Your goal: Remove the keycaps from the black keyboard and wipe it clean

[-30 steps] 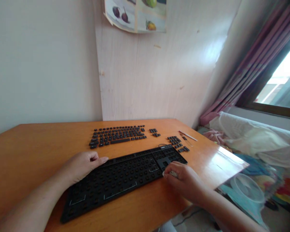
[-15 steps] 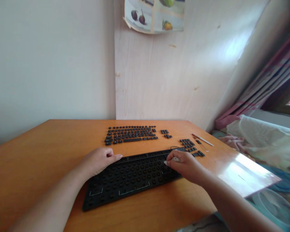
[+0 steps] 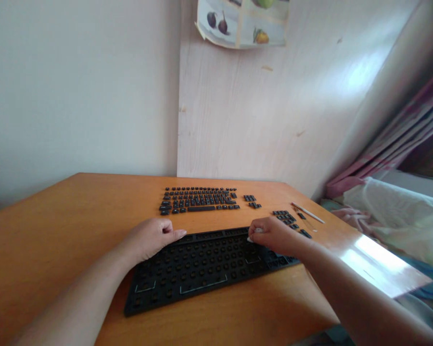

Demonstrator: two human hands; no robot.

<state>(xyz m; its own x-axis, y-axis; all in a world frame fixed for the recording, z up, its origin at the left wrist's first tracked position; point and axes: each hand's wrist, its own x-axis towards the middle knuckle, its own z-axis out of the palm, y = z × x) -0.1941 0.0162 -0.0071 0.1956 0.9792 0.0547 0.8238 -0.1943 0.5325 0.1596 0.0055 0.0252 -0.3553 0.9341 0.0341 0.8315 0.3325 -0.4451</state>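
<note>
A black keyboard base with its keycaps off lies at a slant on the desk in front of me, bare key mounts and thin metal stabilizer wires showing. My left hand is closed on its upper left edge, thumb along the rim and the other fingers mostly hidden. At the upper right part of the key area, my right hand pinches a small white wad, perhaps tissue or cloth. It appears to touch the base. Behind the base, loose black keycaps are laid out in keyboard order.
Smaller keycap groups sit further right, including number-pad keycaps. A thin white pen-like stick and a wire tool lie near the desk's right side. Beyond that edge is a heap of fabric. A wall stands behind.
My right hand has moved slightly up along the base with the white wad, toward its back edge. My left hand keeps its hold. The whole view has shifted a little.
</note>
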